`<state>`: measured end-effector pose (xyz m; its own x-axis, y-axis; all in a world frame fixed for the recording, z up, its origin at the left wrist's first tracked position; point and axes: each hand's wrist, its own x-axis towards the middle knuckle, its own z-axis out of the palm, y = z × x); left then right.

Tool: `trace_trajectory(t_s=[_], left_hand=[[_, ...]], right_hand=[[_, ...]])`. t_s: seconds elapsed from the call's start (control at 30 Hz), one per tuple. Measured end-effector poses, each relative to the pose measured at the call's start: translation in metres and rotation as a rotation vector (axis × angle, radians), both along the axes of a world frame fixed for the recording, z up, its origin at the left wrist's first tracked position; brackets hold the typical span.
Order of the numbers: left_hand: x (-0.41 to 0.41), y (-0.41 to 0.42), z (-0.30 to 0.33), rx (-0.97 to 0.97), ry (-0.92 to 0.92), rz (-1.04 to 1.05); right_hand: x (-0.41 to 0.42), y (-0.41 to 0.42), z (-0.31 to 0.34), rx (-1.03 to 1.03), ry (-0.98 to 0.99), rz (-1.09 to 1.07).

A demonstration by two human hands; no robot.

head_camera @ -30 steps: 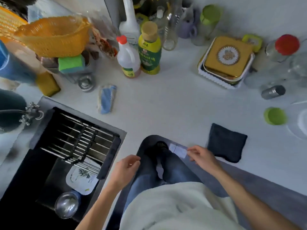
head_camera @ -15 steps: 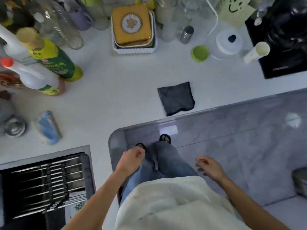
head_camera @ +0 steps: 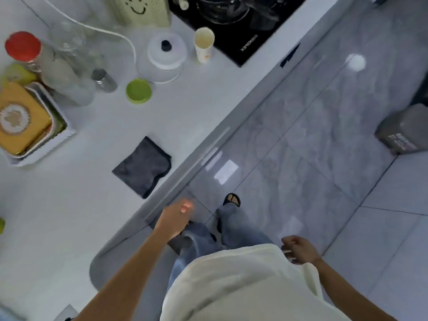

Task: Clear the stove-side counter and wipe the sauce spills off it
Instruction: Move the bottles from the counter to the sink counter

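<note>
Glossy grey tiled floor (head_camera: 312, 135)

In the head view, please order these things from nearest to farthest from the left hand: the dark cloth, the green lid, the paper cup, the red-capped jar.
From the left hand:
1. Dark cloth, at the counter edge, just beyond the hand.
2. Green lid, mid-counter.
3. Paper cup, beside the stove.
4. Red-capped jar, far left.

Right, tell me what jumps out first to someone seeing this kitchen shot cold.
The dark grey cloth lies folded on the white counter near its front edge, stark against the pale surface. Behind it, a lime-green lid and a red-capped jar supply the only bright colour, with a paper cup standing beside the black stove. Both hands, left hand and right hand, hang empty over the grey floor.
</note>
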<state>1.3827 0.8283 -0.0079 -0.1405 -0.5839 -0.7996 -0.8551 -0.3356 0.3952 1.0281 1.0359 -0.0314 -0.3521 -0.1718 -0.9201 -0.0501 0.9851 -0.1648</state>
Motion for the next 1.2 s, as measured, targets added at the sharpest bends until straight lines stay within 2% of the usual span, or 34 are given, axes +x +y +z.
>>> trace_trajectory(t_s=[0.1, 0.27, 0.47, 0.7, 0.93, 1.07, 1.2], left_hand=[[-0.016, -0.007, -0.010, 0.019, -0.117, -0.165], [-0.029, -0.030, -0.019, 0.136, -0.161, -0.148], [-0.072, -0.089, -0.022, 0.182, -0.205, -0.266], [-0.193, -0.196, -0.021, 0.115, -0.115, -0.353], [-0.364, -0.281, -0.004, -0.029, -0.034, -0.632], [-0.455, -0.308, 0.000, -0.024, 0.078, -0.632], [-0.526, -0.324, -0.003, -0.015, 0.102, -0.664]], right_hand=[[-0.025, -0.030, 0.001, -0.072, 0.000, -0.050], [-0.069, -0.099, 0.012, -0.214, 0.020, -0.085], [-0.119, -0.161, 0.023, -0.367, 0.081, -0.172], [-0.150, -0.156, 0.019, -0.232, 0.092, -0.285], [-0.156, -0.111, 0.017, -0.046, 0.060, -0.625], [-0.177, -0.097, 0.010, 0.005, 0.007, -0.766], [-0.233, -0.100, -0.002, 0.014, 0.017, -0.801]])
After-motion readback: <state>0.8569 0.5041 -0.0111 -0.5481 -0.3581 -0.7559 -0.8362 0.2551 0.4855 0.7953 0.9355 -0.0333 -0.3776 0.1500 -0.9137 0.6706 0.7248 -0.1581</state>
